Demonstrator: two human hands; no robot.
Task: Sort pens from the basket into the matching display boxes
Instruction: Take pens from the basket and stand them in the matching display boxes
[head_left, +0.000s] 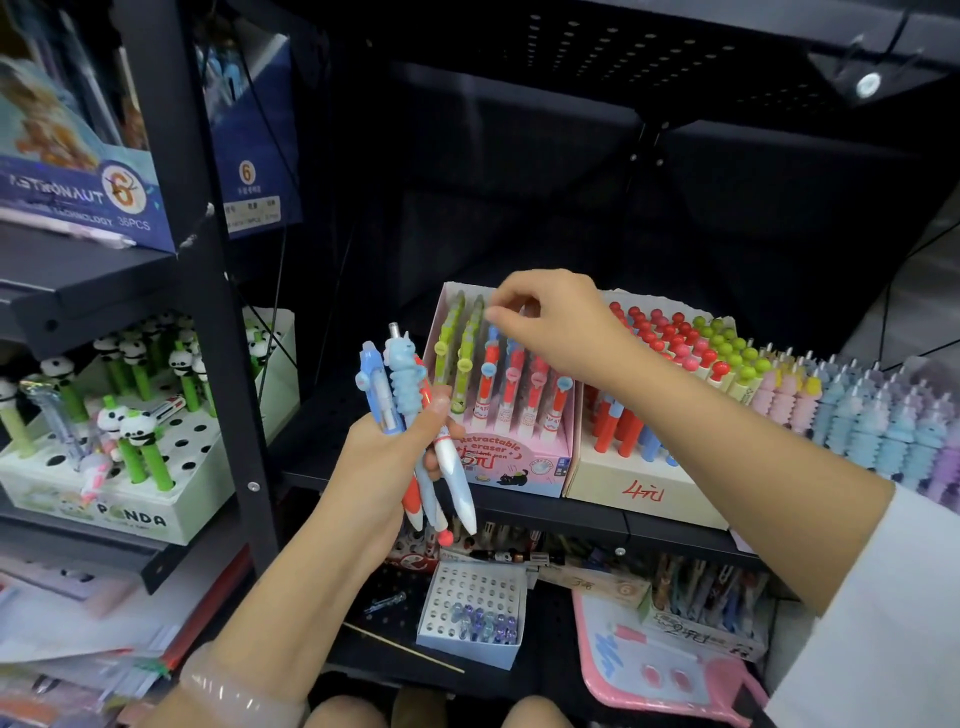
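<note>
Left hand (387, 457) gripped a bunch of mixed novelty pens (415, 415); right hand (545, 319), fingers pinched, hovered over pink cardboard eraser-pen display box (519, 462). Best match cap colour w/ row, seat pen upright

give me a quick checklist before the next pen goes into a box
1. Left hand grips the spare pens securely: ok.
2. Right hand is over the pink display box: ok.
3. Right hand is pinching a pen: cannot tell, fingertips blur.
4. Free slot under the right hand: cannot tell, hidden.
5. Pens in that box match the one being placed: cannot tell.
</note>
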